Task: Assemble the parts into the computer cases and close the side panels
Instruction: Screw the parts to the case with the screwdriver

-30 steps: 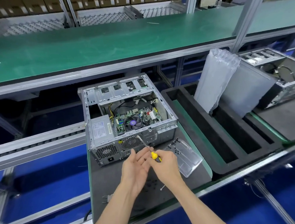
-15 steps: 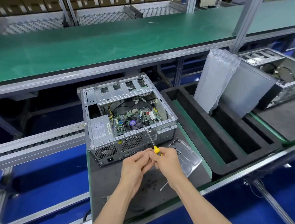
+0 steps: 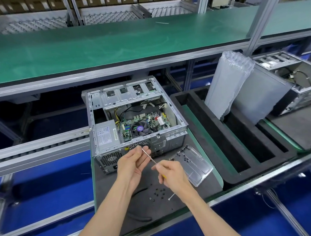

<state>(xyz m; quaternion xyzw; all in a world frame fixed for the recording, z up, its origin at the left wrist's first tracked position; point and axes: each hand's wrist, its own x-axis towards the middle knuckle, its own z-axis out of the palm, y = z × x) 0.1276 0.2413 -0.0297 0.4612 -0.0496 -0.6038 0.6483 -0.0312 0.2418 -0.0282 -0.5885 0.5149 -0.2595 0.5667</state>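
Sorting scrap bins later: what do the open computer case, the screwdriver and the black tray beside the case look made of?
Computer case: bare sheet steel by its look, dull grey, punched with vents. Screwdriver: shiny metal shaft; the yellow handle seems plastic. Black tray: probably foam, matte with thick soft-looking walls.

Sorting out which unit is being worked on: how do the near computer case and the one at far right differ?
The near case sits in front of the hands, uncovered, its fan, board and power supply showing; the far case sits off to the right, partly hidden behind a grey panel and air-cushion wrap. Black screws lie by the near case; none show by the far one. Both lie open-side up.
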